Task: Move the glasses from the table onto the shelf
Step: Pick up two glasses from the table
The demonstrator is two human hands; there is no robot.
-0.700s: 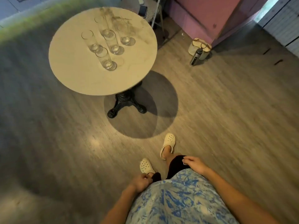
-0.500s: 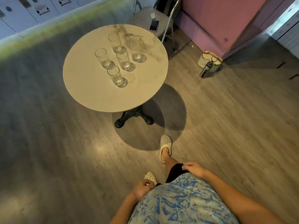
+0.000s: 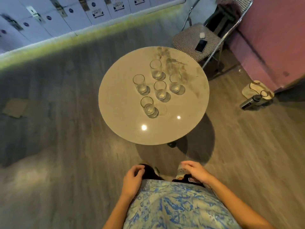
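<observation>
Several clear drinking glasses stand upright on a round pale table [image 3: 125,123]; the nearest glass [image 3: 148,106] is toward me, and others [image 3: 160,90] [image 3: 156,69] stand behind it. My left hand [image 3: 132,178] hangs low by my waist, fingers loosely curled, holding nothing. My right hand [image 3: 194,171] is also low, fingers spread and empty. Both hands are well short of the table's near edge. No shelf is in view.
A folding chair [image 3: 196,40] with a phone [image 3: 201,45] on its seat stands behind the table at right. A pink cabinet [image 3: 272,38] fills the right corner, with a bag [image 3: 257,91] and a dark bottle [image 3: 249,102] on the floor. White lockers [image 3: 66,15] line the far wall.
I have walked closer to the table, which now sits centred ahead of me. Both hands have lifted slightly forward from my sides; the left fist has loosened.
</observation>
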